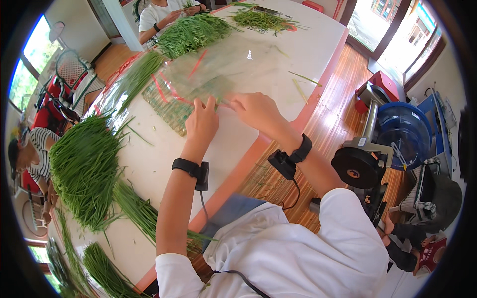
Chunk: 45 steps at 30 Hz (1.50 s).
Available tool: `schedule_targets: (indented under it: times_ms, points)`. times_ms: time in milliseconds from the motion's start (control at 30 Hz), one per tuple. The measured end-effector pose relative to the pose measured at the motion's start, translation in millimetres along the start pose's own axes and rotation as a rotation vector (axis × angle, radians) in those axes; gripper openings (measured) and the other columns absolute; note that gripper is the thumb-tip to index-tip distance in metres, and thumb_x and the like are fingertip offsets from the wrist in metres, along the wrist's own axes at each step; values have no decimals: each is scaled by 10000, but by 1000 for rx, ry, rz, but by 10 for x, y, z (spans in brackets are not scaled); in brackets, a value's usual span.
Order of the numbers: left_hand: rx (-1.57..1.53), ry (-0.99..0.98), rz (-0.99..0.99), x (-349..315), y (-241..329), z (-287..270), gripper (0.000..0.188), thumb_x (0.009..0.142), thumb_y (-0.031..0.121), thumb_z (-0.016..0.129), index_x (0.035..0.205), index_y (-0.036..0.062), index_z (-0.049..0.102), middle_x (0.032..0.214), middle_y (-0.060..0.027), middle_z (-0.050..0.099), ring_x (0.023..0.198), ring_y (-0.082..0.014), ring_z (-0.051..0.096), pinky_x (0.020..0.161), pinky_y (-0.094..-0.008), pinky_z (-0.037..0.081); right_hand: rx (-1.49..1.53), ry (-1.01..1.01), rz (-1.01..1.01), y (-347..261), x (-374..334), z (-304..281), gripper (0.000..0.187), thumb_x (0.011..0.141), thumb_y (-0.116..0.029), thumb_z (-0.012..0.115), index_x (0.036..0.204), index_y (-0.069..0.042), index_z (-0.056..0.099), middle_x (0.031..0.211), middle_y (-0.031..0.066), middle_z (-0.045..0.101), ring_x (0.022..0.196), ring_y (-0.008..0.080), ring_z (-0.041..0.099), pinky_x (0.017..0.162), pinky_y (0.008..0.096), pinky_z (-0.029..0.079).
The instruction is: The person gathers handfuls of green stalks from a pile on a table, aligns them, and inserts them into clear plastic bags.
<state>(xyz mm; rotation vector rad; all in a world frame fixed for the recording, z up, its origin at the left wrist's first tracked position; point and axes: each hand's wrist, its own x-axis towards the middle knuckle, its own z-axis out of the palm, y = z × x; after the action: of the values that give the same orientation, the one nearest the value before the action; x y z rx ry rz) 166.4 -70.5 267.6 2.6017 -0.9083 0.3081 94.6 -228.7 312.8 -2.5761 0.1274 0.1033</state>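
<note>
A clear plastic bag (226, 62) with red stripes stretches out over the white table, beyond both of my hands. My left hand (203, 116) is closed, pinching the bag's near edge. Close to its right, my right hand (256, 110) is closed too, with fingers bent on the same edge. What lies right between the fingertips is too blurred to make out. Under the bag and left of my hands is a flat green-and-tan patterned sheet (166, 111). Loose long green stalks (140, 77) lie beside the bag's left side.
A big heap of green stalks (84, 171) covers the table's left, with a smaller bundle (136, 208) by my left arm. Another pile (196, 32) lies before a person (161, 17) across the table. A striped-sleeved person (37, 149) sits left. A blue tub (405, 131) stands right.
</note>
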Motion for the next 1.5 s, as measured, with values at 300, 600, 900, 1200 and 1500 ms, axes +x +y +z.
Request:
schedule_targets:
  times_ms: [300, 600, 900, 1200, 1500]
  points:
    - [-64, 15, -36, -71, -51, -31, 292, 760, 115, 598, 1008, 77, 449, 994, -169, 476, 769, -372, 597, 606, -445, 495, -285, 184, 32, 323, 491, 432, 540, 887, -557, 322, 1366, -308, 327, 1475, 91, 180, 1341, 391, 130, 992, 669, 105]
    - [-156, 68, -98, -120, -80, -235, 289, 760, 133, 618, 981, 41, 457, 1019, -199, 502, 806, -399, 575, 647, -458, 476, -86, -83, 40, 239, 696, -1, 519, 838, -488, 459, 1286, -226, 451, 1359, 117, 388, 1292, 328, 294, 968, 680, 133]
    - [-1047, 26, -522, -709, 48, -1298, 277, 841, 134, 352, 922, 1, 582, 814, -47, 562, 646, -97, 445, 573, -241, 388, 586, 119, -424, -515, -329, 2, 317, 862, -169, 548, 1147, -32, 558, 1106, 118, 600, 982, 211, 596, 824, 343, 457]
    - [-1053, 78, -420, -2089, 717, -1922, 204, 951, 116, 387, 982, 1, 552, 734, 13, 522, 639, -39, 445, 548, -179, 366, 958, -90, -682, -1455, -1258, 383, 132, 816, -102, 639, 927, -33, 651, 896, 43, 596, 701, 95, 566, 590, 224, 464]
    - [-998, 436, -644, -3450, 1040, -1882, 127, 953, 107, 392, 939, 7, 468, 733, 3, 471, 663, -55, 417, 609, -191, 349, 1179, -729, -737, -1833, -1960, 918, 93, 789, -34, 594, 880, -17, 590, 958, 80, 550, 732, 124, 545, 690, 263, 457]
